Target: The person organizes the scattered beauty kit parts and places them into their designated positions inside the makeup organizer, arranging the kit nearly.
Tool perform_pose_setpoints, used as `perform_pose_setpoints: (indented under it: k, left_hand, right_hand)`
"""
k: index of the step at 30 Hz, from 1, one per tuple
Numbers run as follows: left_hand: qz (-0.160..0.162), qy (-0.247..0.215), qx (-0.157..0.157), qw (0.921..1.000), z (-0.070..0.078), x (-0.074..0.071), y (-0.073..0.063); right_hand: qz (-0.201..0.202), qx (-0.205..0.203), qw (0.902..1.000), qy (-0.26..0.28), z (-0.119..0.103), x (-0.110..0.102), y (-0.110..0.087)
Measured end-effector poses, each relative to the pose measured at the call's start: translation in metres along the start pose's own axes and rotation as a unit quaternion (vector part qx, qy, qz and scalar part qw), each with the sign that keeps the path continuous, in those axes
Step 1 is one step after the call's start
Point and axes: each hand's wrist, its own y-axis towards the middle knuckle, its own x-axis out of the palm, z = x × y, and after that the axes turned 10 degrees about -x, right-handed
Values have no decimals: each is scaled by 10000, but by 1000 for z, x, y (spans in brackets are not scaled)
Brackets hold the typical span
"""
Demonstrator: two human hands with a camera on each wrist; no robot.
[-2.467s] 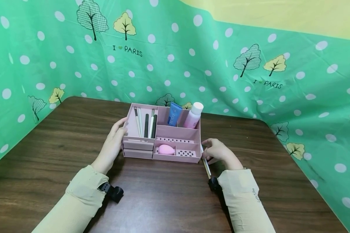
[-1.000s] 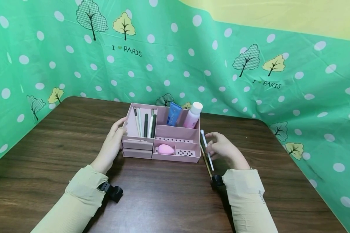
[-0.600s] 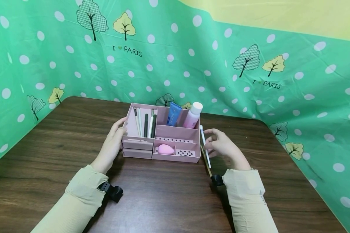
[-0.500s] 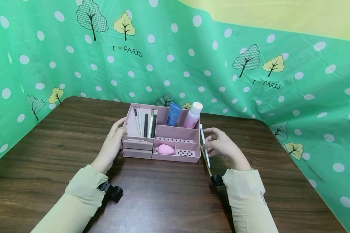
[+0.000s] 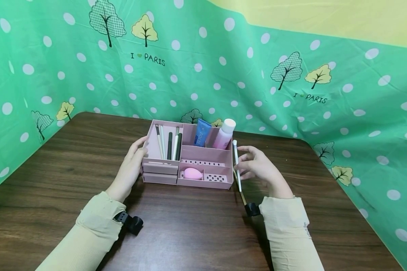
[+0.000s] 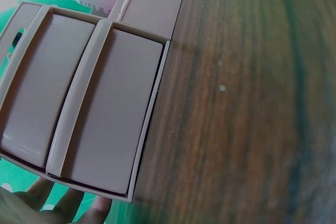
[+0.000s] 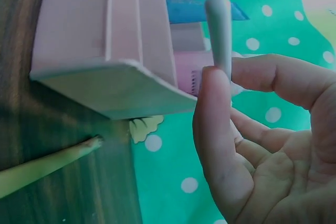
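Note:
A pink desktop organizer (image 5: pixel 156 167) with two drawers stands mid-table. My left hand (image 5: pixel 129 165) rests against its left side, fingers against the wall; the left wrist view shows fingertips (image 6: pixel 68 203) beside the drawer fronts. Beside the organizer's right wall, my right hand (image 5: pixel 259 165) pinches a white makeup brush (image 5: pixel 236 152) between thumb and index finger. Its pale rounded handle end (image 7: pixel 219 30) rises from the grip in the right wrist view. On the table below lies a second stick-like brush with a tan handle (image 5: pixel 242 196), partly hidden in the head view.
Several brushes and pens (image 5: pixel 170 146) lean in the organizer's left compartment. Behind are a blue tube (image 5: pixel 202 133) and a white-capped pink bottle (image 5: pixel 225 135). A pink makeup sponge (image 5: pixel 192 174) sits in front. A green dotted cloth (image 5: pixel 203 56) hangs behind the brown table (image 5: pixel 183 233).
My right hand has lifted the white brush off the spot beside the tan-handled one, turned it more upright and moved it slightly away from me. My left hand stays put.

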Motion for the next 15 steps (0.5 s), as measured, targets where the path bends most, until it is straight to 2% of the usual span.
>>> perform_pose_setpoints:
  k: [15]
  left_hand:
    - [-7,-28,21,10000,-1,0,0]
  right_hand:
    - [82,-402,9990,190,-17,3,-7]
